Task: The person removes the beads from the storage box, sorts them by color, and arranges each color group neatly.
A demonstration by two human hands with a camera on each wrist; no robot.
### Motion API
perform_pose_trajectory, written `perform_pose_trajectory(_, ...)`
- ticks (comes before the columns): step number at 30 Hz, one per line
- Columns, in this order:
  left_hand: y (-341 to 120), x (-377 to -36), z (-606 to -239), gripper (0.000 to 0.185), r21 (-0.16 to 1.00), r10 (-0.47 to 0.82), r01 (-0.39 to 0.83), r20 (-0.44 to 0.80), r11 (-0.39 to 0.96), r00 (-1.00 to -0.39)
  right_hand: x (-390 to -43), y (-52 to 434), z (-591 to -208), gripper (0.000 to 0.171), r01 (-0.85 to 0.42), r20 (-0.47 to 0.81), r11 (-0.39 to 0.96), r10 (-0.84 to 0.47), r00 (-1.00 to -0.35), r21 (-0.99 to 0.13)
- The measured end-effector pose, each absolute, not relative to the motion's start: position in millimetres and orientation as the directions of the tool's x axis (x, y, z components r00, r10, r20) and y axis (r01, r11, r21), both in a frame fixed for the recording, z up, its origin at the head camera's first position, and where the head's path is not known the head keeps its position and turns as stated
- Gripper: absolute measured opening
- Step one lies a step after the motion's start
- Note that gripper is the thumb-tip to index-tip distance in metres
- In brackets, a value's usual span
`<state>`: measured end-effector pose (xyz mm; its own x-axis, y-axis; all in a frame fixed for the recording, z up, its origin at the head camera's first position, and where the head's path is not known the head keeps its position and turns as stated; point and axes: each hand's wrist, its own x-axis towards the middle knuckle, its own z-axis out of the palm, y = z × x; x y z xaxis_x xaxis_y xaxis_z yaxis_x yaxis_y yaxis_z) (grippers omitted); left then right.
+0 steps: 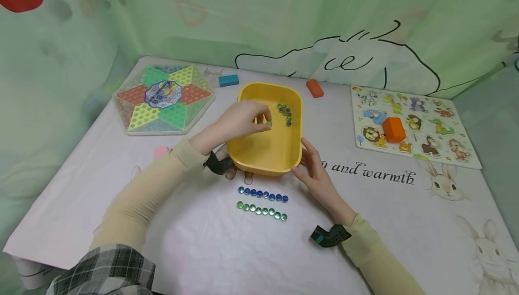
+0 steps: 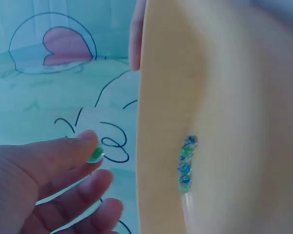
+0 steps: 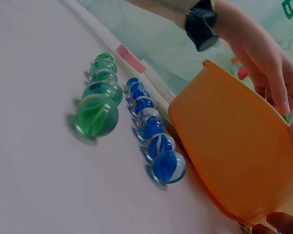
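Observation:
My left hand pinches a green marble between thumb and forefinger, over the inside of a yellow plastic tub. The other fingers of that hand bend loosely. My right hand rests its thumb and fingers against the outside of the tub's near right corner. Several green and blue marbles lie together inside the tub toward its far right. On the table in front of the tub are a row of blue marbles and, nearer me, a row of green marbles.
A star-patterned board game box lies at the left, with a blue block beside it. An orange-red block is behind the tub. To the right, an orange block sits on an animal puzzle board. A pink block shows beside the left sleeve.

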<state>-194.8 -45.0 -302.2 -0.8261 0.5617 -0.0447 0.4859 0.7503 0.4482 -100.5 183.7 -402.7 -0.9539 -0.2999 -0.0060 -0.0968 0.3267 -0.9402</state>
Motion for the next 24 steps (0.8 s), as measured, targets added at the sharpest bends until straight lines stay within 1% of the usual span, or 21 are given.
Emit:
perform_pose_trajectory(7, -62.0, -167.7, -311.7, 0.02, 0.538, 0.546, 0.483, 0.05, 0.691, -0.836, -99.9, 183.1, -402.3, 0.073, -0.091, -0.012, 0.329, -0.298, -0.955, -0.94)
perform_pose_trajectory(16, -80.8, -132.2, -327.4, 0.018, 0.567, 0.505, 0.527, 0.215, 0.633, -0.836, -100.3, 182.5, -402.1, 0.072, -0.102, -0.002, 0.331, -0.297, -0.955, -0.938)
perform_pose_trajectory(20, -89.1, -115.5, -334.9, 0.017, 0.607, 0.487, 0.511, 0.222, 0.609, -0.844, -100.4, 182.0, -401.6, 0.073, -0.104, 0.001, 0.332, -0.296, -0.955, -0.938)
perform_pose_trajectory(24, -97.2, -100.0, -344.6, 0.017, 0.615, 0.522, 0.517, 0.192, 0.596, -0.831, -100.9, 181.7, -401.5, 0.073, -0.11, 0.006, 0.331, -0.299, -0.954, -0.937)
